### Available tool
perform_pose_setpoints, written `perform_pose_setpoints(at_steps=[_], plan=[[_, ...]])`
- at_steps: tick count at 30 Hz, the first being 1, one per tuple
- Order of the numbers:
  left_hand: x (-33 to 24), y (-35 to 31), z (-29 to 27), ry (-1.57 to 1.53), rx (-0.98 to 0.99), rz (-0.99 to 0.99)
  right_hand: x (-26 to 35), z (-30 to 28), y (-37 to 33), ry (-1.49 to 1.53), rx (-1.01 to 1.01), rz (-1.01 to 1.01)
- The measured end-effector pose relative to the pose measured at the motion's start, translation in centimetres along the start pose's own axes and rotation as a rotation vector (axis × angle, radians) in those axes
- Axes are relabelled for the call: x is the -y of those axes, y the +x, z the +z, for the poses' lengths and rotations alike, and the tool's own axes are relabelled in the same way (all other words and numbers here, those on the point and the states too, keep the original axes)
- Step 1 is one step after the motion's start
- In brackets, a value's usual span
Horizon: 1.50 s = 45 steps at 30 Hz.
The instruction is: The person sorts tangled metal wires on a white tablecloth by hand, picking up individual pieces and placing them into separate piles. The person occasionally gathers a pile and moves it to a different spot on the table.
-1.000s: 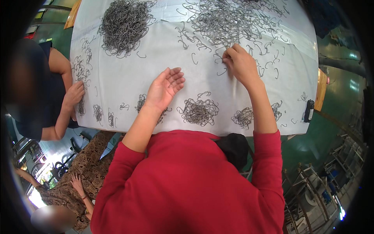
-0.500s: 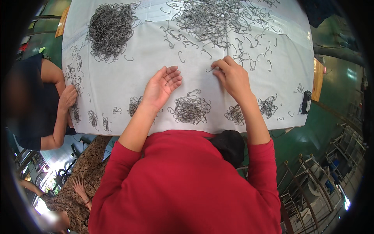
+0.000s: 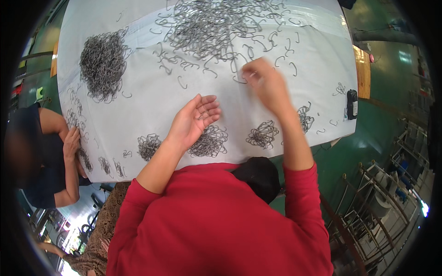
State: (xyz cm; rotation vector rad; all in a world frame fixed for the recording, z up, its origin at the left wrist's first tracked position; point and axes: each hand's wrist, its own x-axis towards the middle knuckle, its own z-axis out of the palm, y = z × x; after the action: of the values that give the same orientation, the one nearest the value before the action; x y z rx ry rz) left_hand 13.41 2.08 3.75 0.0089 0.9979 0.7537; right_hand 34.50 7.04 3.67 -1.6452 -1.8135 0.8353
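My left hand [image 3: 195, 120] is palm up above the near part of the table, fingers half curled, with thin bent wire hooks [image 3: 203, 115] lying in the palm. Farther out and to the right, my right hand [image 3: 269, 87] is smeared by motion, fingertips bent in. Close to those fingertips is a grey wire hook [image 3: 239, 80]; whether they grip it cannot be made out. Loose wire hooks [image 3: 202, 30] spread across the far middle. Below my left hand sits a smaller hook pile [image 3: 209, 142], partly covered by my wrist, and another pile [image 3: 262, 135] is to its right.
A dense heap of hooks [image 3: 103, 64] lies at the far left of the white-covered table [image 3: 152, 94]. More small piles [image 3: 149, 146] line the near edge. A black device [image 3: 351, 105] is at the right edge. At the left, another person's hand [image 3: 71, 143] touches hooks.
The view has shifted, so the table appears turned and moved left. My left hand stays palm up, now showing hooks in it. My right hand has moved over near the scattered hooks and blurred.
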Motion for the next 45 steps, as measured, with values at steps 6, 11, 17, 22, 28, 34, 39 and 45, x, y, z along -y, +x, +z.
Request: perform_pose_setpoints(at_steps=[6,11,17,22,28,34,39,45], plan=[[0.5,1.2,0.4,0.023,0.069,-0.059,-9.0,-8.5,5.0,-0.361,-0.168,0.194],[0.9,1.9,0.8,0.041,0.049,-0.071,-9.6,-9.2,5.4,-0.471,0.072,0.171],[1.5,2.8,2.7,0.084,0.128,-0.108,-7.4,-7.8,2.0,-0.298,0.131,0.150],[2.4,3.9,4.4,-0.009,0.169,-0.150,-0.7,-5.0,-0.8,0.138,0.380,0.020],[2.1,4.0,4.6,0.065,0.101,-0.127,-8.7,-7.9,4.7,-0.186,-0.217,0.175],[1.5,3.5,2.5,0.081,0.042,-0.098,-10.8,-8.0,7.3,-0.384,-0.244,0.415],[1.5,3.9,2.1,0.079,0.060,-0.115,-10.1,-7.0,7.7,-0.502,-0.173,0.422],[1.5,4.3,3.4,0.051,0.137,-0.145,-5.9,-5.4,4.0,-0.023,0.126,0.183]])
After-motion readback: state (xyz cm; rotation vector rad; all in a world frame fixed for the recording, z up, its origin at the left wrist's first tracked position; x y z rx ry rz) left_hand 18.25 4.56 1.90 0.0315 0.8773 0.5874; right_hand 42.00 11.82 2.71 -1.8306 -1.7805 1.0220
